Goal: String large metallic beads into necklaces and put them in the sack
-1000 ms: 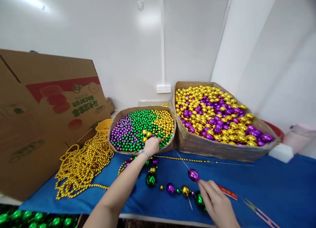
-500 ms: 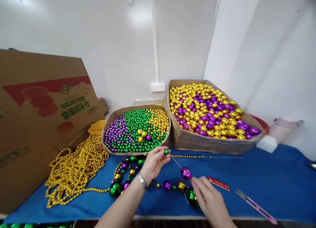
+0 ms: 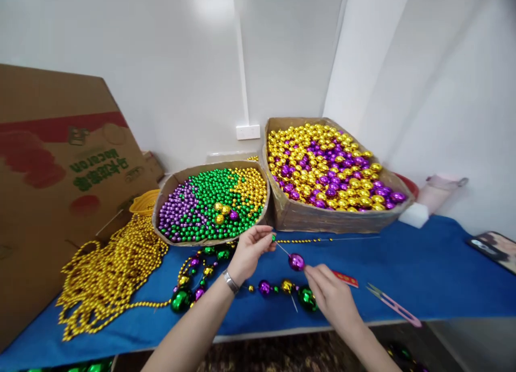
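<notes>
My left hand (image 3: 249, 252) pinches a small green bead (image 3: 273, 237) at the tip of a thin needle (image 3: 282, 249). A large purple bead (image 3: 296, 262) sits further down that needle. My right hand (image 3: 328, 295) holds the needle's lower end, its fingers closed, just right of a large green bead (image 3: 307, 298). A strand of mixed purple, gold and green beads (image 3: 226, 283) lies on the blue cloth (image 3: 423, 275) under both hands. The small-bead box (image 3: 212, 202) stands just behind my left hand.
A larger box of gold and purple balls (image 3: 322, 167) stands at the back right. Gold bead strings (image 3: 107, 275) are heaped at the left beside a big cardboard carton (image 3: 56, 167). Pink snips (image 3: 393, 305) and a red strip (image 3: 344, 278) lie at the right. A phone (image 3: 494, 248) rests far right.
My left hand came out of the small-bead box with a green bead and brought it to the needle tip. My view shifted right; the right hand stayed put.
</notes>
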Action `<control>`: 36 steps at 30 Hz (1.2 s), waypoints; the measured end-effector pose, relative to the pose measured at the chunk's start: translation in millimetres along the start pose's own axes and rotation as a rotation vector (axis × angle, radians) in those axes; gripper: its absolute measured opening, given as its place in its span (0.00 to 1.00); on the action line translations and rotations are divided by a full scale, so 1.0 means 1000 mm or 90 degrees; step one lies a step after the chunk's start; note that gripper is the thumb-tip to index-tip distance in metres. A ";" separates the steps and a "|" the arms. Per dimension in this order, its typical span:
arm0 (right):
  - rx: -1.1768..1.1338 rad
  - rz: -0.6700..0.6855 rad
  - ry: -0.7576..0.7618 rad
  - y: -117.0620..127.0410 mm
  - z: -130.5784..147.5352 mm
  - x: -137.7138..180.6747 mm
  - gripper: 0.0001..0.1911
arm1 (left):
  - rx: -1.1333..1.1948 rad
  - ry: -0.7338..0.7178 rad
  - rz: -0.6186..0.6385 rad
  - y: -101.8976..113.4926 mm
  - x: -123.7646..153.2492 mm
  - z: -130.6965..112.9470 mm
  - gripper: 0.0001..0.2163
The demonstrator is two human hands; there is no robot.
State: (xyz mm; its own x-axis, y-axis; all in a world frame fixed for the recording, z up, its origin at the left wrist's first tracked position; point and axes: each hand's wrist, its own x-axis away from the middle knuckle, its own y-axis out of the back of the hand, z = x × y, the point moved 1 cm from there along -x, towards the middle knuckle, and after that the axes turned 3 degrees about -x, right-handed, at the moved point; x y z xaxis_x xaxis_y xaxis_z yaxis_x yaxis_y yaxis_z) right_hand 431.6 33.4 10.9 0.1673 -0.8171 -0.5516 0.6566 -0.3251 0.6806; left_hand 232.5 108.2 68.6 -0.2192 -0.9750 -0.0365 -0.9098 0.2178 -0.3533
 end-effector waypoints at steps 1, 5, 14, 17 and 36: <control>-0.026 0.015 -0.020 0.002 -0.004 -0.003 0.16 | -0.012 -0.004 0.016 -0.005 -0.002 0.002 0.15; -0.066 0.058 -0.073 0.003 -0.022 -0.010 0.15 | -0.068 0.001 0.055 -0.026 -0.008 0.024 0.13; -0.119 0.049 -0.217 -0.032 -0.058 0.004 0.10 | -0.299 -0.068 0.087 -0.048 -0.028 0.102 0.12; -0.139 0.039 -0.242 -0.031 -0.063 0.007 0.12 | -0.335 -0.091 0.127 -0.052 -0.039 0.111 0.10; -0.331 -0.362 -0.478 0.034 -0.123 -0.039 0.17 | -0.462 0.042 0.305 -0.064 -0.072 0.140 0.12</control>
State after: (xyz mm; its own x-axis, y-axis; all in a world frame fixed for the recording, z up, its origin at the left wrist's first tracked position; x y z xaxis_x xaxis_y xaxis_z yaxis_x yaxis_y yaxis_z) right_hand 537.7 112.2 -3.9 -0.6391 -0.7512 -0.1652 0.7579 -0.6516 0.0314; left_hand 355.7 157.9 -37.3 -0.6358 -0.7712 0.0327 -0.7091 0.6003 0.3700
